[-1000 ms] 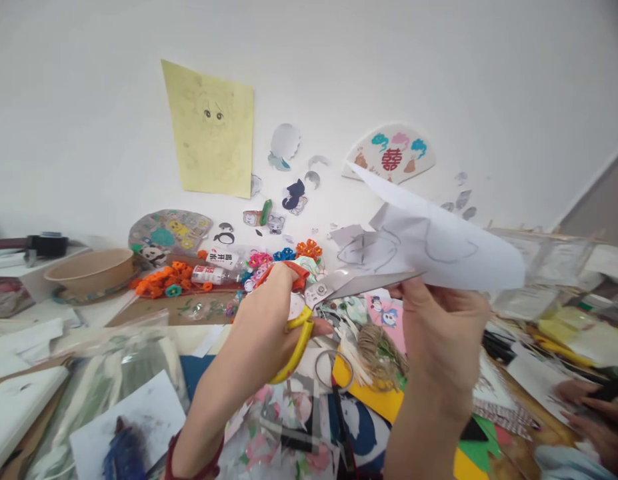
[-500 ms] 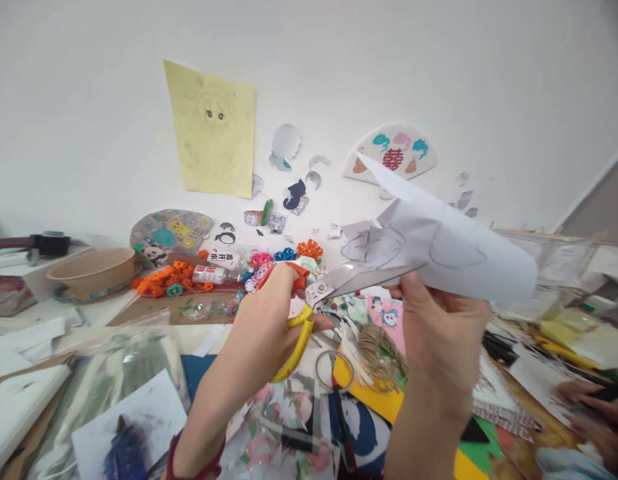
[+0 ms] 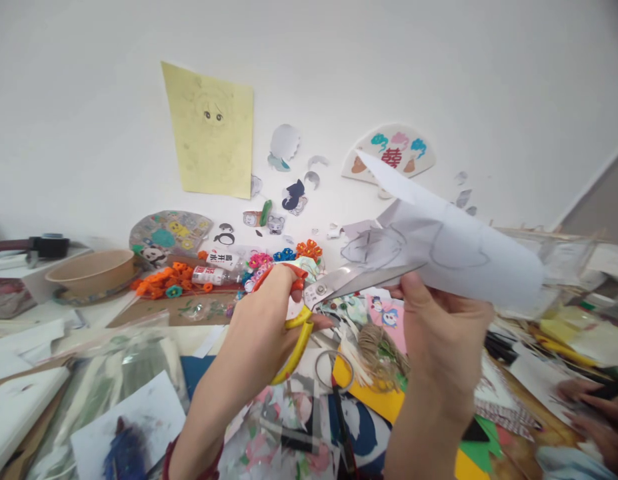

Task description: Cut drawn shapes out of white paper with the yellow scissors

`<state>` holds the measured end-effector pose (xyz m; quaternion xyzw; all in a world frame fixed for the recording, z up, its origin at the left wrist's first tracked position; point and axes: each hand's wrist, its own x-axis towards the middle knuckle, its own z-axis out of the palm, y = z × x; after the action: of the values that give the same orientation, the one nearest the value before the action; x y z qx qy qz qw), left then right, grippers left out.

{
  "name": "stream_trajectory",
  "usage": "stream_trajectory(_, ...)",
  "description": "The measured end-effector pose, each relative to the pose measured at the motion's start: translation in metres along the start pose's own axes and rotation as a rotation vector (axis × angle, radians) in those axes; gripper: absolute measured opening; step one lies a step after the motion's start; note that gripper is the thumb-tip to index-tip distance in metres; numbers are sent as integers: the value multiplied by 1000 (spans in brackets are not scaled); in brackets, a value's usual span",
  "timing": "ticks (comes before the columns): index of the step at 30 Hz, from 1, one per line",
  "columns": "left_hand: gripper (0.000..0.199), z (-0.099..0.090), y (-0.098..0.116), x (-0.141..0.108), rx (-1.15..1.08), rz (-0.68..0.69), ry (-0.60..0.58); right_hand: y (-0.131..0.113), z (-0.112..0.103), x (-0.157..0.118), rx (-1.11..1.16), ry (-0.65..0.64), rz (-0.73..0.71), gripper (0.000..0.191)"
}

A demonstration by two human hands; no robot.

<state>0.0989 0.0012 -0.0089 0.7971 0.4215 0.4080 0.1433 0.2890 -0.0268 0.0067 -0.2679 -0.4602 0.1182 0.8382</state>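
My left hand (image 3: 269,313) is closed around the handles of a pair of scissors (image 3: 321,289), one handle yellow and the other orange-red. The blades point right and are parted, with a white sheet of paper (image 3: 459,237) at them. Pencil drawings show on the sheet, and its upper left part stands out as a pointed flap. My right hand (image 3: 439,327) pinches the sheet's lower edge, just right of the blade tips. The fingers behind the paper are partly hidden.
Below lie a twine bundle (image 3: 381,350), a tape ring (image 3: 335,371) and paper scraps. Orange flowers (image 3: 163,280), a bottle (image 3: 216,275) and a tan bowl (image 3: 91,270) stand behind left. Another person's hands (image 3: 596,407) are at the lower right.
The view has shifted very slightly. Both hands, the scissors and the paper keep nearly the same places, and the blades look about equally parted.
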Motion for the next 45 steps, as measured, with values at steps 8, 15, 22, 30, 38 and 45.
stream_trajectory(8, 37, 0, 0, 0, 60, -26, 10, 1, -1, 1, -31, 25, -36, 25)
stream_trajectory(15, 36, 1, -2, 1, 77, -33, 5, 0, -1, 1, -43, 26, -49, 25)
stream_trajectory(22, 31, 2, -5, 2, 88, 12, 20, 1, -2, 0, -61, 43, -51, 31)
stream_trajectory(30, 28, 3, -4, 0, 83, 9, 11, 0, -2, 0, -70, 45, -42, 28)
stream_trajectory(38, 27, 3, -3, 2, 90, 3, 15, 1, -2, -1, -105, 39, -50, 24)
stream_trajectory(45, 25, 2, -3, 1, 87, 20, 20, 1, -2, 0, -111, 41, -46, 25)
